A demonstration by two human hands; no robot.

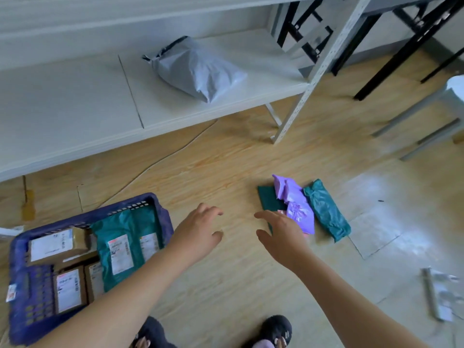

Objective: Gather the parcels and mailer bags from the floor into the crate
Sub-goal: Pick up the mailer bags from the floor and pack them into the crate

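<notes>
A blue plastic crate point(17, 252) stands on the floor at the lower left, holding brown cardboard parcels point(56, 244) and green mailer bags point(125, 244) with white labels. On the floor to the right lies a small pile: a purple mailer bag point(293, 199) on top of a dark green flat mailer point(267, 199), with a teal mailer bag point(326, 209) beside it. My left hand point(198, 232) hovers just right of the crate, fingers relaxed and holding nothing. My right hand point(282, 234) hangs with spread fingers at the near edge of the pile, over the purple bag's corner.
A low white shelf point(75, 101) runs along the back with a grey mailer bag point(198, 69) on it. Its metal upright point(308, 89) stands behind the pile. A thin cable point(160, 159) crosses the wooden floor. Black table legs point(391, 54) and a white stool point(439, 104) stand at the right.
</notes>
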